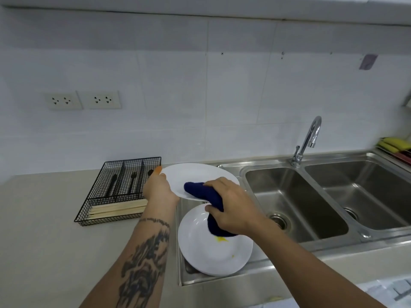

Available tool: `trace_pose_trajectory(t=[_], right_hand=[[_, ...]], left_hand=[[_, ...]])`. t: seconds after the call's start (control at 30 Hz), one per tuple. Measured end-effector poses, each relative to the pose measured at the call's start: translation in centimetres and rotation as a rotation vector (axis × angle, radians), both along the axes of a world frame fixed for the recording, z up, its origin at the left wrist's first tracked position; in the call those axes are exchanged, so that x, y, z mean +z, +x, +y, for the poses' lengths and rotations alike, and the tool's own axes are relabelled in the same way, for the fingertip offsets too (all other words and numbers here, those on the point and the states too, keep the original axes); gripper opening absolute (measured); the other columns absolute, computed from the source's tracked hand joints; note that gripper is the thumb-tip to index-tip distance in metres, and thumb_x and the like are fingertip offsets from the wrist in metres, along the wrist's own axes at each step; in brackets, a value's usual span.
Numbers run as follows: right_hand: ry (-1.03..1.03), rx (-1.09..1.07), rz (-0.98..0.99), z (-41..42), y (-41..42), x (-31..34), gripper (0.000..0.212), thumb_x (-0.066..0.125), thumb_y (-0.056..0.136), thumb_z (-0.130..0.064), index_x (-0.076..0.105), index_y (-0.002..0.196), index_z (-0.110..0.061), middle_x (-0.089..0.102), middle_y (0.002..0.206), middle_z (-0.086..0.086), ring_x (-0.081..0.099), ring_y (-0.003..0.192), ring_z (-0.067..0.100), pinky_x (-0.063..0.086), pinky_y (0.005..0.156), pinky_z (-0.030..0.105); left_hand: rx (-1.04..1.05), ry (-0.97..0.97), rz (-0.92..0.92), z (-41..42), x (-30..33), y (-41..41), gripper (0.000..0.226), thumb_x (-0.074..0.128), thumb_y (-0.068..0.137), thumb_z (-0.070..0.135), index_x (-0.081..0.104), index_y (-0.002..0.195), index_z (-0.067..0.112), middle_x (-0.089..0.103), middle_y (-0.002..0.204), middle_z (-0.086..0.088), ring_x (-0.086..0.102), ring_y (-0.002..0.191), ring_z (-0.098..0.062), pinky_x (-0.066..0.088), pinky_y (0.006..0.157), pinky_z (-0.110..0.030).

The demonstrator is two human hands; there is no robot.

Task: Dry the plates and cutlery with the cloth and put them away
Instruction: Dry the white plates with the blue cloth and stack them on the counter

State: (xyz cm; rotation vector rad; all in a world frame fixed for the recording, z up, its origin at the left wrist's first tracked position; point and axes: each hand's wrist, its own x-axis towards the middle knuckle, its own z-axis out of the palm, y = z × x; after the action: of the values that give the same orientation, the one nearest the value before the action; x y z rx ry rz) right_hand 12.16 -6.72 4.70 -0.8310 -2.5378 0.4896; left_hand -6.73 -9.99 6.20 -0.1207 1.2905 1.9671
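Plate (195,176) held tilted above the sink's draining board: your left hand (159,187) grips its rim, your right hand (231,207) clutches the blue cloth (200,190); wipe outward, firmly.

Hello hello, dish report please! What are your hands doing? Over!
Left hand holds upper plate by its rim. Right hand wipes it with blue cloth. Second plate below, yellow smears. Nothing blocking.

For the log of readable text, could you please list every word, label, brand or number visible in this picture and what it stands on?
None can be read.
Wall sockets: no legible marking.
Tap: no brand shows.
Tattoo on the left forearm: the band near the wrist is too blurred to read.
Plates, cloth: plain.
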Motion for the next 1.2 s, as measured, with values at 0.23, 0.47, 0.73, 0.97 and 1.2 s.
trace_pose_trajectory(t=[0.23,0.47,0.73,0.97,1.2], right_hand=[[0.12,-0.025,0.133,0.9,0.2,0.5,0.041,0.058,0.069,-0.007,0.062,0.108,-0.019,0.061,0.093,-0.005,0.054,0.08,0.017,0.04,0.067,0.027],[-0.153,-0.057,0.342,1.7,1.0,3.0,0.026,0.065,0.077,-0.003,0.063,0.093,-0.023,0.065,0.077,-0.01,0.059,0.071,0.011,0.047,0.063,0.025],[-0.463,-0.069,0.569,2.8,2.4,5.5,0.038,0.068,0.077,0.005,0.067,0.102,-0.024,0.071,0.091,0.0,0.067,0.084,0.021,0.057,0.076,0.04],[-0.197,-0.211,0.538,2.5,1.5,3.1,0.053,0.052,0.083,-0.015,0.048,0.134,-0.029,0.052,0.13,-0.013,0.049,0.12,0.01,0.038,0.104,0.031],[0.318,-0.217,0.162,1.2,-1.1,1.7,0.075,0.032,0.08,-0.03,0.024,0.153,-0.012,0.01,0.162,0.008,0.001,0.15,0.028,0.006,0.121,0.046]], left_hand=[[-0.164,0.053,0.16,-2.2,-1.0,0.8,0.017,0.055,0.099,0.021,0.069,0.107,0.027,0.06,0.126,-0.002,0.057,0.118,-0.024,0.051,0.098,-0.052],[-0.262,0.087,0.868,-3.7,-1.5,-0.9,0.032,0.045,0.104,0.013,0.064,0.12,0.033,0.06,0.136,0.004,0.051,0.13,-0.007,0.035,0.115,-0.031],[-0.357,0.135,0.995,-3.1,1.2,-0.8,0.04,0.051,0.1,0.004,0.068,0.113,0.038,0.068,0.121,0.011,0.062,0.114,-0.002,0.046,0.102,-0.023],[-0.262,0.113,0.86,-2.2,1.2,2.2,0.042,0.053,0.096,0.001,0.072,0.105,0.037,0.07,0.113,0.016,0.063,0.109,-0.001,0.048,0.1,-0.024],[-0.223,0.069,0.797,-1.1,0.9,4.6,0.04,0.052,0.094,-0.003,0.073,0.102,0.03,0.07,0.106,0.015,0.063,0.112,-0.01,0.046,0.102,-0.026]])
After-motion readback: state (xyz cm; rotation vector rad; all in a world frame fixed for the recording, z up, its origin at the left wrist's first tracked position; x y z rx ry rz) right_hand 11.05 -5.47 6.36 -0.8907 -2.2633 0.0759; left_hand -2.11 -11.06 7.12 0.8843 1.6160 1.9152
